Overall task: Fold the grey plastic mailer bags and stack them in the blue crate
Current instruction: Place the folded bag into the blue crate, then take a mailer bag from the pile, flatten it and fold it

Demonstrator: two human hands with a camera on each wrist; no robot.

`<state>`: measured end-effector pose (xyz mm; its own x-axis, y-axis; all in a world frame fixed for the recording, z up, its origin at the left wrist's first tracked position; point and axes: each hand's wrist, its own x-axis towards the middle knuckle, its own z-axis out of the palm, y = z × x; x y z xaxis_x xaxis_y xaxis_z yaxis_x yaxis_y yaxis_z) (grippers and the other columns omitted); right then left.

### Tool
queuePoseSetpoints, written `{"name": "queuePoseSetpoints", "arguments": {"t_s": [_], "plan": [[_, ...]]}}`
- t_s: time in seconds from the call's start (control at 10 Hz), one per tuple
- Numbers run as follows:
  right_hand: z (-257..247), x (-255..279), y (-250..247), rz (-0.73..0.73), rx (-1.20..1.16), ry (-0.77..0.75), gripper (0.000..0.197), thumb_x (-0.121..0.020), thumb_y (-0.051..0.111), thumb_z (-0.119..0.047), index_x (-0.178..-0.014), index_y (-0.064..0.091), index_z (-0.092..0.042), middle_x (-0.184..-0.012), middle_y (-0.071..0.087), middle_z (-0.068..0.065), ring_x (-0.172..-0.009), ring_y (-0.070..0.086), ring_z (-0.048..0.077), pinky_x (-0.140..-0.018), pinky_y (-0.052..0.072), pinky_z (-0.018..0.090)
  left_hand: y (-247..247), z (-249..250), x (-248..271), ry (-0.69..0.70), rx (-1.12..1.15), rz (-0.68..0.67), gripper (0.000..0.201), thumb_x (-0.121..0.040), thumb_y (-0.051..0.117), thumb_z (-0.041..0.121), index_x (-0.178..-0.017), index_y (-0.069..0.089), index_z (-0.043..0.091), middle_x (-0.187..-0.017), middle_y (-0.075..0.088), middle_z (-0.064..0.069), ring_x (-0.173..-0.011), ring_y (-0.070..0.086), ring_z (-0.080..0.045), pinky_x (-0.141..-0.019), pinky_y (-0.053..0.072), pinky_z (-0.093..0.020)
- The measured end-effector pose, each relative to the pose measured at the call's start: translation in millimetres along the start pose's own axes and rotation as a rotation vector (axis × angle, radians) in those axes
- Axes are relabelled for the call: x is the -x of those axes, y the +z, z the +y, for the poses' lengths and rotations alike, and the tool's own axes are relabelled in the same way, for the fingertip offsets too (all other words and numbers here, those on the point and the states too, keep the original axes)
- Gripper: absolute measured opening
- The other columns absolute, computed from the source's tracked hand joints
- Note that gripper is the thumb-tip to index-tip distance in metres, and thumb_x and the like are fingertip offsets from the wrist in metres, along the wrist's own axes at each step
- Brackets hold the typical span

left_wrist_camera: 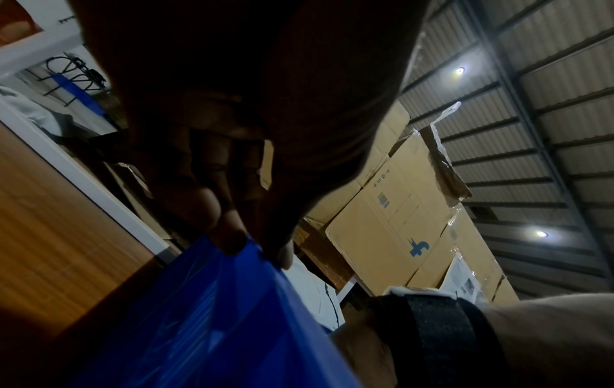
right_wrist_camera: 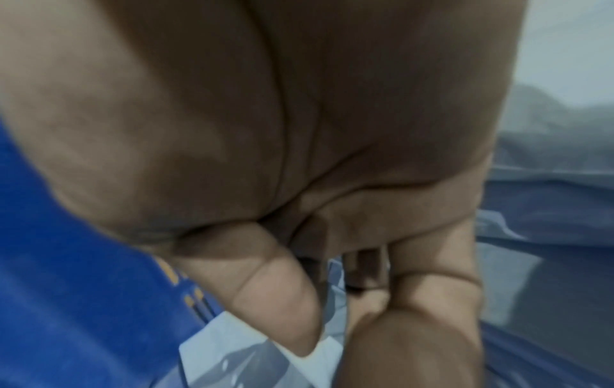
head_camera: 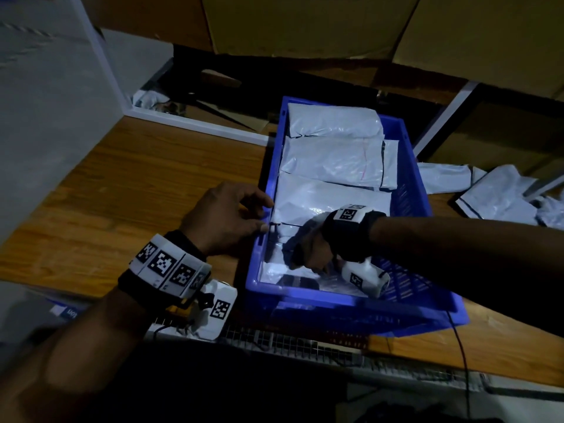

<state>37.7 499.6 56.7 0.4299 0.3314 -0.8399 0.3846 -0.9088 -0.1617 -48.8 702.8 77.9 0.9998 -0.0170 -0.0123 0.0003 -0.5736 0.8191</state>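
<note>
right hand (head_camera: pixel 311 248) fingertips hidden inside blue crate (head_camera: pixel 262 239), right wrist view blurred, grip perhaps unclear

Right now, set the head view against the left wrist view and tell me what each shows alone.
Head only: folded grey mailer bags lined up inside the blue crate, the right hand down among them, loose bags on the table. Left wrist only: stacked cardboard boxes and ceiling lights. Both: the left hand with fingertips on the crate's rim.
</note>
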Motion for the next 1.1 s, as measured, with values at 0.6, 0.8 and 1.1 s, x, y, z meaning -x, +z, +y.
{"name": "queuePoseSetpoints", "arguments": {"t_s": [0.6,0.8,1.1], "plan": [[50.4,108.6,-33.5,0.114,-0.036,-0.365,0.025,-0.09,0.069,-0.005,-0.114,0.072,-0.007,-0.107,0.076,0.005,-0.085,0.073,0.028,-0.081,0.063,0.049,22.4,98.5,39.8,0.093,-0.168,0.158,0.031,-0.077,0.087,0.038,-0.102,0.073,0.025,-0.079,0.075,0.01,-0.061,0.065,0.001,-0.059,0.048,-0.023],[150.1,192.4,4.4,0.383,-0.154,-0.455,0.023,-0.099,0.055,-0.004,-0.104,0.074,-0.015,-0.085,0.073,0.001,-0.058,0.061,0.001,-0.054,0.049,0.021,120.9,177.1,42.1,0.089,-0.1,0.148,0.025,-0.08,0.084,0.041,-0.098,0.073,0.027,-0.075,0.075,0.01,-0.054,0.066,-0.002,-0.055,0.048,-0.023],[432.5,266.9,135.9,0.538,-0.398,-0.291,0.026,-0.09,0.057,-0.001,-0.091,0.076,-0.018,-0.088,0.076,0.009,-0.082,0.071,0.031,-0.06,0.055,0.03,379.9,276.4,26.0,0.062,0.136,0.017,0.032,-0.075,0.088,0.04,-0.094,0.073,0.019,-0.071,0.072,-0.002,-0.059,0.067,-0.009,-0.056,0.051,-0.026]]}}
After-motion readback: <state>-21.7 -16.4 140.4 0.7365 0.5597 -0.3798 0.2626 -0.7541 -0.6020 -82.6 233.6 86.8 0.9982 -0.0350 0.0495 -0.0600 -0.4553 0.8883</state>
